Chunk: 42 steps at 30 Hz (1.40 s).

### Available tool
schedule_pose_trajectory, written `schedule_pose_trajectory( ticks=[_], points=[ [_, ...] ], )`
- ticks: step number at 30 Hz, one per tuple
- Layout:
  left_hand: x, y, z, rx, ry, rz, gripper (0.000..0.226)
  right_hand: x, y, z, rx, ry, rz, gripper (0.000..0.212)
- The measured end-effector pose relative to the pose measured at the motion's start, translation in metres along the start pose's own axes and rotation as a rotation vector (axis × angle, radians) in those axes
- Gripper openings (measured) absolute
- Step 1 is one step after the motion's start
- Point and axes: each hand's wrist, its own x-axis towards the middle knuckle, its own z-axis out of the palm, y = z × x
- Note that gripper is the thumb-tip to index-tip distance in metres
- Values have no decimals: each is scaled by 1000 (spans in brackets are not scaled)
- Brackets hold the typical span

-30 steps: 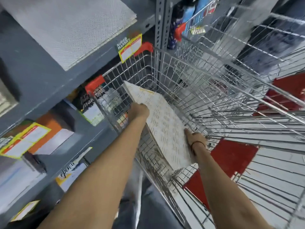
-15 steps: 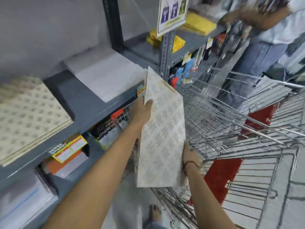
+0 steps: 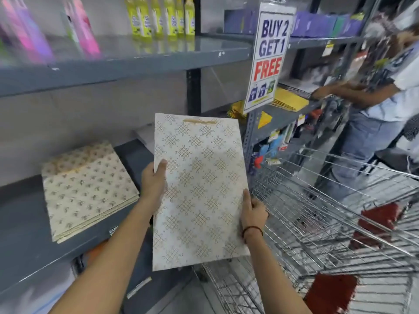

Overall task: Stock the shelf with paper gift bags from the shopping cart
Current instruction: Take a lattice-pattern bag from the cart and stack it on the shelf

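A flat white paper gift bag with a gold knot pattern stands upright in front of the grey shelf. My left hand grips its left edge and my right hand grips its lower right edge. On the shelf to the left lies a stack of cream gift bags with a small gold motif. The wire shopping cart is at the lower right, below and beside the held bag.
A "Buy 2 Get 1 Free" sign hangs on the shelf post. Yellow bags lie on the neighbouring shelf. Another person stands at the right beyond the cart. Bottles line the upper shelf.
Both hands have lifted the white patterned bag out of the cart and up to shelf height, turning it upright. The view has risen from the cart to the shelves.
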Motion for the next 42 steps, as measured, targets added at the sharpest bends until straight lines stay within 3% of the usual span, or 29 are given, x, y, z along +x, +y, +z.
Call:
schedule_pose_trajectory(
  ticks=[9, 11, 13, 16, 18, 21, 24, 27, 30, 32, 36, 42],
  points=[
    [39, 12, -40, -90, 125, -12, 28, 14, -16, -1, 183, -574, 21, 10],
    [51, 12, -44, -77, 147, 2, 27, 18, -16, 5, 128, -629, 15, 22],
    [64, 13, -44, -83, 199, 2, 22, 26, -17, 16, 112, -626, 48, 37],
    [79, 16, -43, -103, 268, -84, 28, 45, -24, 33, 172, -605, 75, 43],
    [90, 13, -41, -71, 194, -174, 48, 62, -31, 46, 220, -532, 74, 45],
    [103, 1, -33, 239, 47, -360, 77, 96, -47, 67, 248, -414, 54, 41],
    [100, -11, -25, 347, -155, -423, 73, 129, -63, 87, 221, -378, 2, 39],
    [110, -24, -15, 316, -214, -349, 71, 163, -78, 108, 161, -377, -58, 36],
    [129, -28, -2, 226, -141, -249, 61, 193, -90, 129, 93, -364, -94, 40],
    [140, -34, 6, 275, -123, -170, 55, 207, -92, 141, 60, -348, -98, 42],
    [155, -49, 24, 363, -130, -123, 76, 229, -80, 157, -89, -320, -104, 42],
    [134, -68, 40, 643, -96, -69, 62, 239, -60, 168, -474, -324, -308, 36]
  ],
)
